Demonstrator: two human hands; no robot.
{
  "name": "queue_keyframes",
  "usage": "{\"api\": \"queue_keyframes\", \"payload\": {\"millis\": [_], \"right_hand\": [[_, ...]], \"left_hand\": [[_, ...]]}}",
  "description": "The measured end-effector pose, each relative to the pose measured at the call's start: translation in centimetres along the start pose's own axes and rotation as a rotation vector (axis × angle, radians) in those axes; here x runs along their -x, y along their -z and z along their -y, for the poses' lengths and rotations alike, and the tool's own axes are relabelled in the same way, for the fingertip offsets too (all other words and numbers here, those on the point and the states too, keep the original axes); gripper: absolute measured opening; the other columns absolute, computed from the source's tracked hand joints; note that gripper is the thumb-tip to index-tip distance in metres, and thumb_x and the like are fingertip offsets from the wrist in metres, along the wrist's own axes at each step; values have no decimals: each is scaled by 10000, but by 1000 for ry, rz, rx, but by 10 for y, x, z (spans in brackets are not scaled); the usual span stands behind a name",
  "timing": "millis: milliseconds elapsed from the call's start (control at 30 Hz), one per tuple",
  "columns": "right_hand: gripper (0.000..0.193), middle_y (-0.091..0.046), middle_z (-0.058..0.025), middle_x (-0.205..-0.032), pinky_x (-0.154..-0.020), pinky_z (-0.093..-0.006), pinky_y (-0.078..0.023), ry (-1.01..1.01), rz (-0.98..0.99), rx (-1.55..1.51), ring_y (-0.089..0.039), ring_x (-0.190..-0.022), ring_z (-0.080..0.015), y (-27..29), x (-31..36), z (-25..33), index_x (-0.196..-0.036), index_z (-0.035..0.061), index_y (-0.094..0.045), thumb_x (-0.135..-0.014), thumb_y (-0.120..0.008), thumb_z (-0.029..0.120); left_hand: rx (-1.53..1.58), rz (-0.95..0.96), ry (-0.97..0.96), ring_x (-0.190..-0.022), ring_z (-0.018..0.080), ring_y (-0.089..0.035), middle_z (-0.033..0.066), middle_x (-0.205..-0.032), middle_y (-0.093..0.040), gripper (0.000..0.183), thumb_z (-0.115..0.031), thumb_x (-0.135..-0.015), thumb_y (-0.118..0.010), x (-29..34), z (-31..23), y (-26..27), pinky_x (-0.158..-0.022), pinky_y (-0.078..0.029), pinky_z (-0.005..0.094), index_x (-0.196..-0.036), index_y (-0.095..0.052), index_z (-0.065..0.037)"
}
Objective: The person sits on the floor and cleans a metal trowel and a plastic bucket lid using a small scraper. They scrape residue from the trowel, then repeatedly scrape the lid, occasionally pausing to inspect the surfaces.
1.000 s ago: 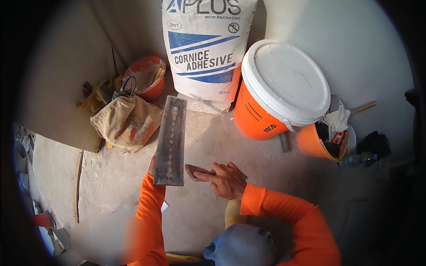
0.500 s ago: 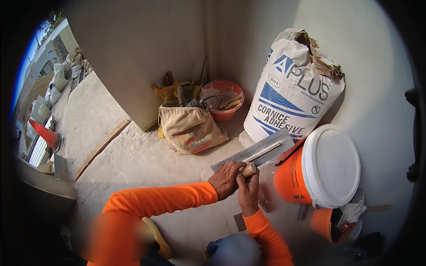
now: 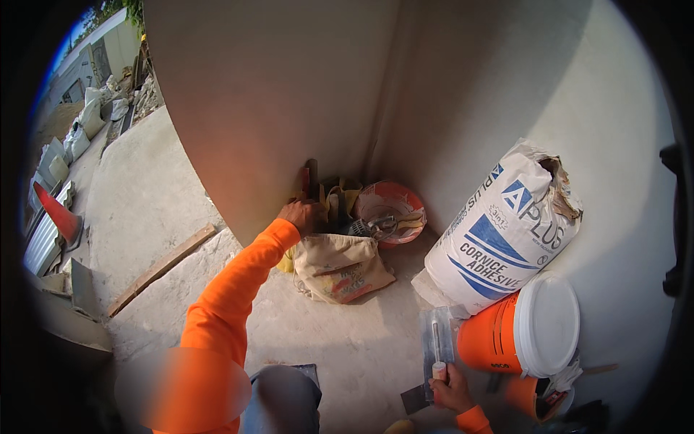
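Note:
My left hand [image 3: 300, 216] is at the top of a beige cloth tool bag [image 3: 340, 269] that stands against the wall. Its fingers are mostly hidden among the tools, so what they touch cannot be made out. Upright tools with red and dark handles [image 3: 312, 177] stick up beside it. Low on the right, my right hand [image 3: 452, 390] is closed round the handle of a flat plastering trowel [image 3: 447, 334], whose metal blade points away from me. Beside the bag, a red basin [image 3: 397, 199] with a whitish coating holds some tools.
A large torn-topped white paper sack [image 3: 499, 231] leans by the right wall. Before it lies a tilted orange bucket [image 3: 488, 336] with a white lid [image 3: 551, 325]. A wooden strip [image 3: 163, 267] and an orange cone [image 3: 61, 217] are on the left. A dark flat plate [image 3: 415, 399] lies near the trowel.
My left hand has let go of the trowel and moved forward and left to the tool bag. My right hand has drawn the trowel lower, its blade turned. The view has shifted.

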State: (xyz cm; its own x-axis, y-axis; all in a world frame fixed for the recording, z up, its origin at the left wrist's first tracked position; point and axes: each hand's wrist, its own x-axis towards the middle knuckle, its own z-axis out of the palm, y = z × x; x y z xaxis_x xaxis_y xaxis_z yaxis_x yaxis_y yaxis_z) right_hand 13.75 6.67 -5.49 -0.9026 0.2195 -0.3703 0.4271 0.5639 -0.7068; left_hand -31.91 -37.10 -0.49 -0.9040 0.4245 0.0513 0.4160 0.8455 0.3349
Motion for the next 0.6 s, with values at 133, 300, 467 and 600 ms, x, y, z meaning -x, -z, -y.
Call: {"api": "queue_keyframes", "payload": {"millis": [133, 300, 467, 600], "right_hand": [[285, -725, -107, -974, -792, -340, -578, -414, 373, -306, -716, -898, -165, -4, -37, -42, -1175, -3, -644, -914, -720, 83], [445, -753, -111, -1053, -836, -404, -565, -232, 522, 283, -711, -930, -239, -26, -87, -62, -1274, 37, -672, -877, -734, 230], [483, -768, -175, -1202, -953, -456, -577, -348, 449, 502, -740, -1109, -378, -37, -105, -59, -1331, 111, -697, -902, -728, 331], [388, -773, -172, -1131, -914, -463, -592, -22, 260, 754, -746, -1047, -376, -53, -118, 0, -1239, 120, -731, -876, -751, 255]], "left_hand": [[-45, -300, -233, -1219, 251, -622, 15, -1120, -729, 277, -178, -952, -655, 80, -7, -29, -1057, -451, 437, -1203, -773, -196], [-8, -299, -181, -1161, 260, -632, 57, -1162, -711, 300, -183, -1019, -610, 134, -1, -41, -988, -475, 430, -1301, -709, -192], [326, -258, 0, -1059, 306, -665, 111, -1066, -728, 251, -188, -1033, -608, 131, 7, -29, -886, -513, 430, -1276, -621, -128], [134, -288, -244, -1010, 296, -667, 96, -952, -725, 154, -195, -1036, -601, 123, -5, -29, -849, -514, 428, -1169, -590, -120]]}}
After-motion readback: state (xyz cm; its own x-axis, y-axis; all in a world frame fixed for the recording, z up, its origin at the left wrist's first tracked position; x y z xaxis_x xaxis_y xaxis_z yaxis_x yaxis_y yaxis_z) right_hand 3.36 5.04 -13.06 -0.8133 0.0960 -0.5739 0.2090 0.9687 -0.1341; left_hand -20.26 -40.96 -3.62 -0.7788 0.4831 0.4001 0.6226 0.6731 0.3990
